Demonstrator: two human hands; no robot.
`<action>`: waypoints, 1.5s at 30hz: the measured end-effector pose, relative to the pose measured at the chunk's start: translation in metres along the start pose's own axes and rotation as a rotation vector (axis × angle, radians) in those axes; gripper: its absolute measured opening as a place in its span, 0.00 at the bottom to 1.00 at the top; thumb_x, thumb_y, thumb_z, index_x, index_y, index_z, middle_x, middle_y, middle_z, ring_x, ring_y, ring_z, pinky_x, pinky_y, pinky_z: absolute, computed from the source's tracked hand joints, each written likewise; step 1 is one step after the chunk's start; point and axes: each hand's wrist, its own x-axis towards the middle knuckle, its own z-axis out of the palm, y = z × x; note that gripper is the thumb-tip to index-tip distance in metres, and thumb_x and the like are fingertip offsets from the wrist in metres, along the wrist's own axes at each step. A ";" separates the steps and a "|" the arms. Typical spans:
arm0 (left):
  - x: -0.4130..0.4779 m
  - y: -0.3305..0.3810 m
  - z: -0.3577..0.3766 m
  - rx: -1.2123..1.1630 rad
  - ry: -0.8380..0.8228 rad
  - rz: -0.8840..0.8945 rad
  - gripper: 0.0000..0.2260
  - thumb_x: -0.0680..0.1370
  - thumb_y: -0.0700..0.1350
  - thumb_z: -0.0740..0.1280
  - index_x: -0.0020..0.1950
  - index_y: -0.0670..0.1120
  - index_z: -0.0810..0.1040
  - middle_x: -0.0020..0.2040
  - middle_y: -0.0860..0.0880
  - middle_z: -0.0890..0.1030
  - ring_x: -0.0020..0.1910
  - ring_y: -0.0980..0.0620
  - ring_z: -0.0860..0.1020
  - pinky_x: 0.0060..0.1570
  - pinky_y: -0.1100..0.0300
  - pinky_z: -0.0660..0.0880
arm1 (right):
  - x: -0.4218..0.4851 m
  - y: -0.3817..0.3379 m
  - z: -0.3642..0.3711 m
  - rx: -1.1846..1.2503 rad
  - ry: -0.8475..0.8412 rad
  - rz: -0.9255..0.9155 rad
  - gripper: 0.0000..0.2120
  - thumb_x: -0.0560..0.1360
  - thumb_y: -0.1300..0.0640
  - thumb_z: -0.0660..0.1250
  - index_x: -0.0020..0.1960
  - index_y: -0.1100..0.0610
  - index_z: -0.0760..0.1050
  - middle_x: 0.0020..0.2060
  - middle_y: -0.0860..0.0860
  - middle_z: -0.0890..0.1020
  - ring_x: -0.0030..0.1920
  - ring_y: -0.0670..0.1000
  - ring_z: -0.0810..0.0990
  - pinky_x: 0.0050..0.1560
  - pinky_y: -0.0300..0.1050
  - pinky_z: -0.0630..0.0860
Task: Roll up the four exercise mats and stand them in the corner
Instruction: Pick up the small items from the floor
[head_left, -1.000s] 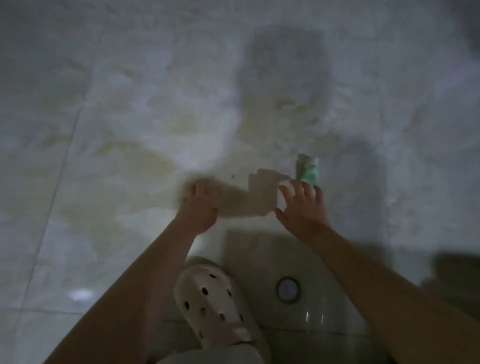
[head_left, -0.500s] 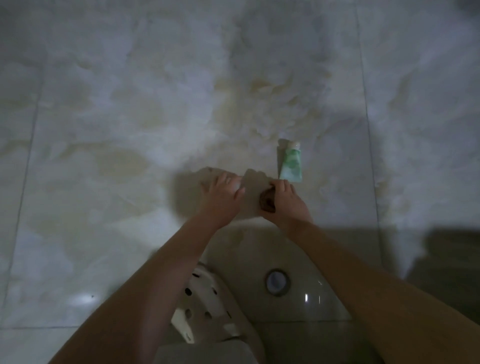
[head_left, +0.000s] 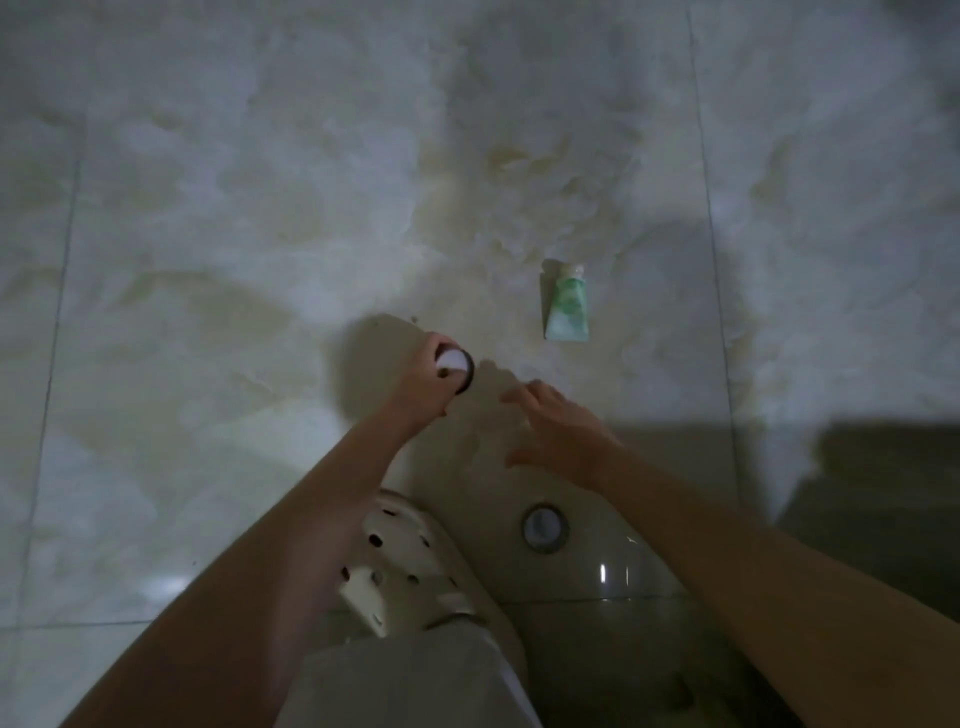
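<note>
A pale, marble-patterned tile floor (head_left: 208, 260) fills a dim downward view. It is glossy, with thin grout lines. The landmark is a small green tube (head_left: 566, 306) lying flat on the tiles. A dark shadow lies nearer than the tube and well to its right.

No exercise mat is in view, and no corner of the room.

Nearer than the tube, to its left, are a grey trouser leg (head_left: 405, 680) and a cream perforated slipper (head_left: 410, 571). A round disc (head_left: 543, 529), perhaps a drain, is set in the floor straight below the tube.

The right hand (head_left: 561, 431), just nearer than the tube, is spread and holds nothing. The left hand (head_left: 426, 384), left of the tube, curls its fingers round a small round dark-rimmed object (head_left: 457, 364).

Half a second ago both hands met over that object; now they have parted. This looks like clearing the floor, with rolling not yet begun.
</note>
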 end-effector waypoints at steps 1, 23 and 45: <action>-0.002 -0.003 -0.001 0.010 0.003 -0.009 0.10 0.76 0.33 0.64 0.55 0.41 0.70 0.48 0.42 0.72 0.41 0.45 0.72 0.20 0.70 0.68 | -0.007 0.004 0.007 -0.065 -0.085 -0.004 0.39 0.69 0.45 0.73 0.74 0.54 0.58 0.69 0.55 0.62 0.69 0.56 0.63 0.64 0.51 0.66; -0.028 -0.031 0.013 -0.157 0.019 -0.229 0.08 0.83 0.43 0.52 0.53 0.45 0.71 0.45 0.47 0.71 0.36 0.53 0.71 0.29 0.60 0.69 | -0.038 0.004 0.049 -0.490 -0.371 -0.290 0.39 0.61 0.48 0.79 0.69 0.54 0.69 0.62 0.62 0.72 0.62 0.62 0.72 0.57 0.54 0.73; -0.027 -0.036 -0.002 -0.745 0.132 -0.176 0.11 0.82 0.43 0.56 0.59 0.43 0.75 0.50 0.50 0.80 0.47 0.57 0.79 0.42 0.67 0.76 | 0.045 -0.060 0.007 0.515 0.240 0.089 0.28 0.65 0.52 0.78 0.61 0.60 0.74 0.55 0.55 0.74 0.54 0.55 0.77 0.57 0.51 0.76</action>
